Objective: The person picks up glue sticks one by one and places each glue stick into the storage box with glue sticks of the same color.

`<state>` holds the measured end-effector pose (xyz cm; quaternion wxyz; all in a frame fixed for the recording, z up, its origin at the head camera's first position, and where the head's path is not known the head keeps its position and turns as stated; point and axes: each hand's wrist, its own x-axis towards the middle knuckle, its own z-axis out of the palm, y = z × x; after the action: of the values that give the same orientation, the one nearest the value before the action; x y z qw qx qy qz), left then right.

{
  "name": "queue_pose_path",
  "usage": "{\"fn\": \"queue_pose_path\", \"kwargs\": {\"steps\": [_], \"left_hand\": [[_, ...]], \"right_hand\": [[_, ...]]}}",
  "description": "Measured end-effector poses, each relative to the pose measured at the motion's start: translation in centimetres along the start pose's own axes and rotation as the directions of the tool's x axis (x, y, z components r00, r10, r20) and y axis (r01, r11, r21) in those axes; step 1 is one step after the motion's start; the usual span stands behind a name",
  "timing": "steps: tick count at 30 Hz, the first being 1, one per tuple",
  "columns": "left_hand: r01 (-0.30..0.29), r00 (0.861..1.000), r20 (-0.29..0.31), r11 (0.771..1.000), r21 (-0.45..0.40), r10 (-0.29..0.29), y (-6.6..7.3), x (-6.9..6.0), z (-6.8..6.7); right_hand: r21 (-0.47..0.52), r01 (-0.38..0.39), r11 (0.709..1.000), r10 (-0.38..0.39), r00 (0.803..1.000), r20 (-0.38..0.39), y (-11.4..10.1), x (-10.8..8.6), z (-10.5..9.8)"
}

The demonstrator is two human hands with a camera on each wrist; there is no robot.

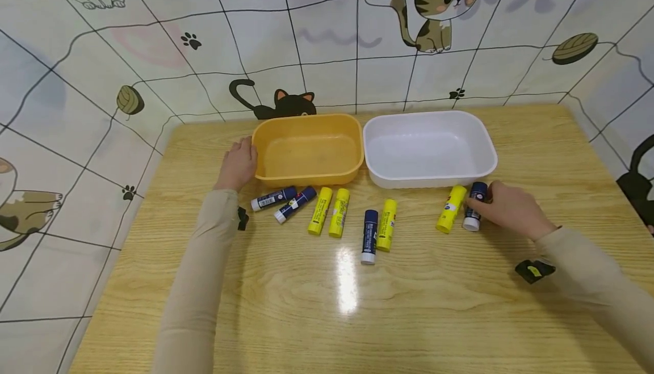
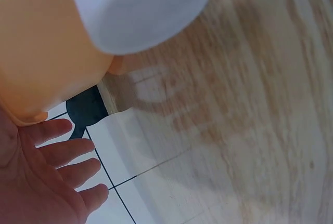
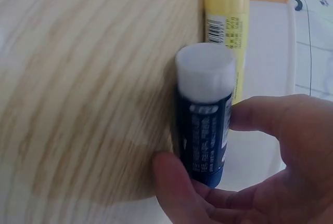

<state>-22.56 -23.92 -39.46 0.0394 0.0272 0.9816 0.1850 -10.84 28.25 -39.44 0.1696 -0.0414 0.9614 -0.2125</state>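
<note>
At the left end of the orange tray [image 1: 309,178], the left hand [image 1: 238,165] touches its outer wall with fingers fairly straight; in the left wrist view the hand [image 2: 52,172] has spread fingers beside the orange wall [image 2: 47,52]. The right hand [image 1: 513,209] pinches a dark blue glue stick [image 1: 476,206] lying just in front of the white tray [image 1: 431,182]. In the right wrist view, thumb and fingers of the hand [image 3: 244,172] are around the blue stick [image 3: 200,130], white end free. A yellow stick [image 1: 451,209] lies left of it.
Two blue sticks [image 1: 273,198] [image 1: 295,205] and two yellow ones [image 1: 319,211] [image 1: 339,213] lie before the orange tray. A blue stick [image 1: 369,236] and a yellow stick [image 1: 386,225] lie side by side near the middle. Patterned cloth [image 1: 327,39] stands behind the table.
</note>
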Motion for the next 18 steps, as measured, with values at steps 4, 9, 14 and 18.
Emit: {"fn": "queue_pose_path", "kwargs": {"steps": [4,9,14,18], "left_hand": [[-0.002,1.000,-0.005,1.000,-0.007,0.002,0.0,0.0,0.1],[0.008,1.000,0.000,1.000,-0.007,-0.008,0.1,0.0,0.1],[0.018,1.000,0.003,1.000,-0.001,-0.018,0.2,-0.2,0.1],[0.022,1.000,0.007,1.000,0.004,-0.022,0.3,-0.2,0.0]], "right_hand": [[0.068,-0.035,0.997,0.029,0.997,0.076,0.4,0.4,-0.5],[0.094,-0.058,0.994,0.046,0.992,0.117,0.8,0.8,-0.8],[0.093,-0.040,0.995,0.028,0.992,0.123,0.7,0.5,-1.3],[0.066,-0.021,0.998,0.013,0.993,0.120,0.4,0.2,-1.5]]}}
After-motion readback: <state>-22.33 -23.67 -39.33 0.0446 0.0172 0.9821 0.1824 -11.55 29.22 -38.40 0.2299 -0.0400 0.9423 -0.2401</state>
